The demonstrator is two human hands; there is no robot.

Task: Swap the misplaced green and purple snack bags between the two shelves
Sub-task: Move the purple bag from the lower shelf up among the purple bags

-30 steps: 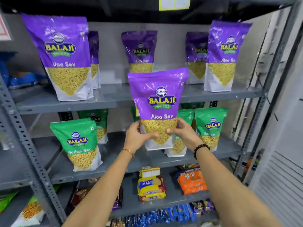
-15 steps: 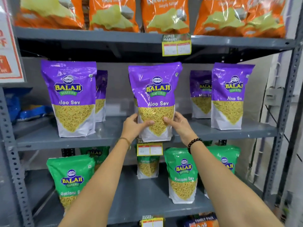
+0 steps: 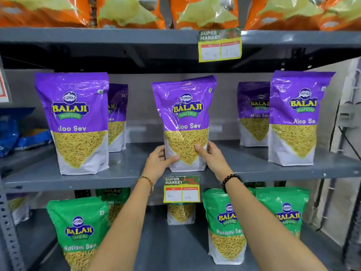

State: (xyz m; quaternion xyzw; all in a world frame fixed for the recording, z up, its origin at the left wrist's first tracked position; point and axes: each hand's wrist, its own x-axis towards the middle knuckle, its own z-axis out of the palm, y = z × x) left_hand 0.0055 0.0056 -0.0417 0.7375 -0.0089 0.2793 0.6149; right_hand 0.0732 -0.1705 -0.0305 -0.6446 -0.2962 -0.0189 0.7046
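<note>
A purple Aloo Sev bag (image 3: 184,106) stands upright at the middle front of the upper grey shelf (image 3: 125,178). My left hand (image 3: 157,163) grips its lower left side and my right hand (image 3: 212,155) grips its lower right side. Other purple bags (image 3: 76,122) stand on the same shelf at left and right. Green Ratlami Sev bags (image 3: 78,229) fill the lower shelf (image 3: 175,249), with one more green bag (image 3: 224,223) partly behind my right forearm.
Orange snack bags (image 3: 205,10) line the top shelf. Yellow price tags (image 3: 219,46) hang from the shelf edges. Blue packets (image 3: 23,137) lie at the far left. A perforated metal upright (image 3: 7,231) frames the left, and a wall with a grey box (image 3: 347,116) is at right.
Both hands lifted the purple bag from in front of the lower green shelf up onto the purple shelf, where its base now rests. The view tilted upward.
</note>
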